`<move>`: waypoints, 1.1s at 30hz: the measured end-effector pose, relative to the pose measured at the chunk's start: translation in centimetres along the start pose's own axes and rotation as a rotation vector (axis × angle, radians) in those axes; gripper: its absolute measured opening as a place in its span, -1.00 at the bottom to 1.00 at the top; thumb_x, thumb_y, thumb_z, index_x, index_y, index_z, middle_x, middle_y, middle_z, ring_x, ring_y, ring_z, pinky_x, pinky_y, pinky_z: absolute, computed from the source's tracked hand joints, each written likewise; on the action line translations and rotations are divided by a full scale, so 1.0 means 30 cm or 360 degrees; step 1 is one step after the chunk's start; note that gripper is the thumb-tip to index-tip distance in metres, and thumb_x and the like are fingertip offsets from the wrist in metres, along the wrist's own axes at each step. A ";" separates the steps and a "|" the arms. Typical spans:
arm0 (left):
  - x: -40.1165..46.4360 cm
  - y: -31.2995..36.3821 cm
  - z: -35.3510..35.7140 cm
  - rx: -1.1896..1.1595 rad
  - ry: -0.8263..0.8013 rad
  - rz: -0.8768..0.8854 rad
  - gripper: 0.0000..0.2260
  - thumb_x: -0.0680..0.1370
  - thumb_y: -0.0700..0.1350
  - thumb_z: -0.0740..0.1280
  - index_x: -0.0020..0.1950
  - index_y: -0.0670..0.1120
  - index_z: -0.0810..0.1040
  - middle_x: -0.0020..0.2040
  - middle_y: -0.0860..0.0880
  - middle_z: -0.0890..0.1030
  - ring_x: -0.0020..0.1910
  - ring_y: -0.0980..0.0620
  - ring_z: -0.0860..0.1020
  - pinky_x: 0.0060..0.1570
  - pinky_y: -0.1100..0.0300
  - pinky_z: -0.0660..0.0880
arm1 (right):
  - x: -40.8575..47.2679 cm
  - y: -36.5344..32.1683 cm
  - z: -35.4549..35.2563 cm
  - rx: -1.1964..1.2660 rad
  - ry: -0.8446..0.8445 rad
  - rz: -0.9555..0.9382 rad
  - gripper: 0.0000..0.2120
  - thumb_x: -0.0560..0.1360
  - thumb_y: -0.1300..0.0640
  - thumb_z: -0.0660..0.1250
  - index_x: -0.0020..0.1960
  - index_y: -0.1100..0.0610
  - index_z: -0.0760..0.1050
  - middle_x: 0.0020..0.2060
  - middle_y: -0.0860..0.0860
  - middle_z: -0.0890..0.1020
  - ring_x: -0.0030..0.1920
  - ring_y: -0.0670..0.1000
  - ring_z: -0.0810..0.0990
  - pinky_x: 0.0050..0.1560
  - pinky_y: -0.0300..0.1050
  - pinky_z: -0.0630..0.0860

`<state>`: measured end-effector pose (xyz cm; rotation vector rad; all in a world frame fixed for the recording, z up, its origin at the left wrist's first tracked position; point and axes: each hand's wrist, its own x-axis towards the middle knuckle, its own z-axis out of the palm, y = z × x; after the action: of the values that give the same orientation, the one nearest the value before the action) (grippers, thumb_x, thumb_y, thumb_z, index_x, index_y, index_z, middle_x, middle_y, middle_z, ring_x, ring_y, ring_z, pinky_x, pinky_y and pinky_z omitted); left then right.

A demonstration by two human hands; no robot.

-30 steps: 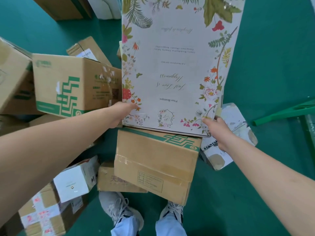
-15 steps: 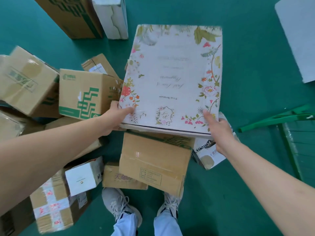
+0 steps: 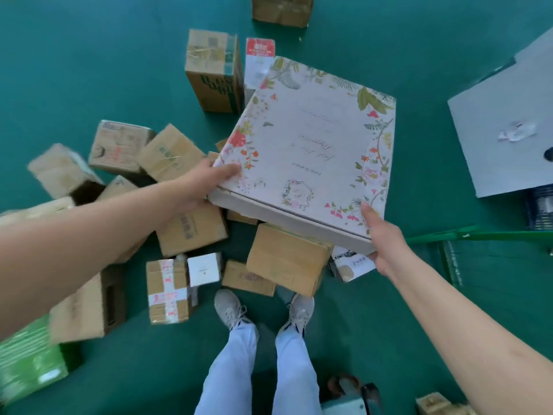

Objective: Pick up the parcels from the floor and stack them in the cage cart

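Head view: floral box (image 3: pixel 311 151) lower, flatter, rotated

A flat box (image 3: pixel 311 151) is held above the parcels, left hand (image 3: pixel 206 187) at its left corner, right hand (image 3: pixel 386 241) at its near right corner; a cardboard box (image 3: pixel 284 259) lies beneath, cart frame (image 3: pixel 466 235) right

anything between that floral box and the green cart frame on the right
Nothing visible: the floral box is held up by the left hand and right hand; only bare green floor shows before the cart frame. The cart's inside is out of view.
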<state>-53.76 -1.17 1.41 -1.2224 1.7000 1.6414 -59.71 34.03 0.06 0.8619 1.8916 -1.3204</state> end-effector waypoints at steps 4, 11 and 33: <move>-0.371 -0.006 -0.259 0.0019 0.0003 -0.0067 -0.64 0.59 0.17 0.40 0.33 0.11 0.49 0.18 0.01 0.67 0.12 -0.02 0.62 -0.03 0.06 0.59 | -0.346 -0.101 0.087 -0.0118 -0.0145 -0.0039 -0.44 0.47 -0.31 0.47 0.27 0.06 0.58 0.06 -0.01 0.72 0.01 0.06 0.68 0.07 0.03 0.65; -0.872 -0.229 -0.615 -0.0248 0.0323 -0.0085 -0.54 0.55 0.19 0.43 0.37 0.08 0.42 0.18 -0.02 0.64 0.13 -0.08 0.62 0.06 -0.05 0.64 | -0.739 -0.196 0.324 -0.0438 -0.0451 -0.0175 -0.54 0.48 -0.25 0.49 0.13 0.12 0.66 -0.08 0.02 0.77 -0.04 0.11 0.71 0.18 0.15 0.63; -1.918 -0.992 -0.268 -0.1518 0.1467 -0.0096 -0.44 0.49 0.23 0.45 0.40 0.07 0.39 0.17 0.02 0.68 0.10 -0.06 0.65 0.00 -0.01 0.64 | -1.395 -0.106 0.742 -0.1674 -0.1479 -0.0869 -0.48 0.47 -0.29 0.46 0.11 0.16 0.60 -0.04 0.07 0.73 -0.04 0.12 0.68 -0.05 0.03 0.64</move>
<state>1.23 10.04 34.74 -2.7713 1.1871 2.0828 -35.54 6.05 29.91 -0.7270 1.6616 -0.5720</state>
